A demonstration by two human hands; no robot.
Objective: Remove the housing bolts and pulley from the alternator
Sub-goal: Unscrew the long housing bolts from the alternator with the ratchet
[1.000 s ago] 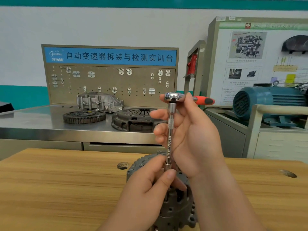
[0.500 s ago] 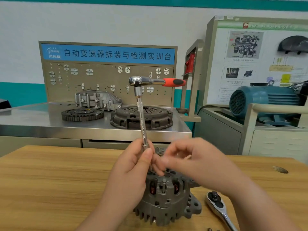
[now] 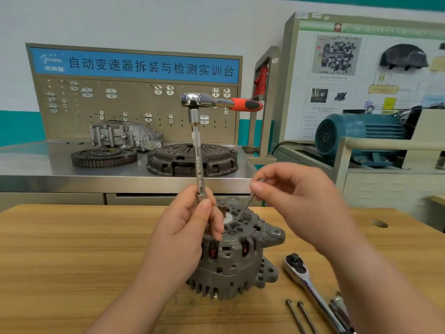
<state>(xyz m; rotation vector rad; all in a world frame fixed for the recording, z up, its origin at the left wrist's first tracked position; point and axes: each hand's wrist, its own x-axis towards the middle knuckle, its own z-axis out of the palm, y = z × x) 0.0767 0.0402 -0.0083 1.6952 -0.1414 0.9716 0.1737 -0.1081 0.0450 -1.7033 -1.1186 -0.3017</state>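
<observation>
A grey alternator stands upright on the wooden bench. My left hand grips the lower end of a long extension bar topped by a ratchet with a red handle, held upright over the housing's top. My right hand pinches the head of a long thin housing bolt, partly lifted out of the housing and tilted. Two long bolts lie on the bench at the front right.
A second chrome ratchet lies to the right of the alternator. The wooden bench has a hole at the right. Behind stand a steel table with clutch parts and a blue motor.
My right hand let go of the ratchet and took hold of the bolt, drawing it upward. My left hand now holds the extension bar alone. The view tilted down.
</observation>
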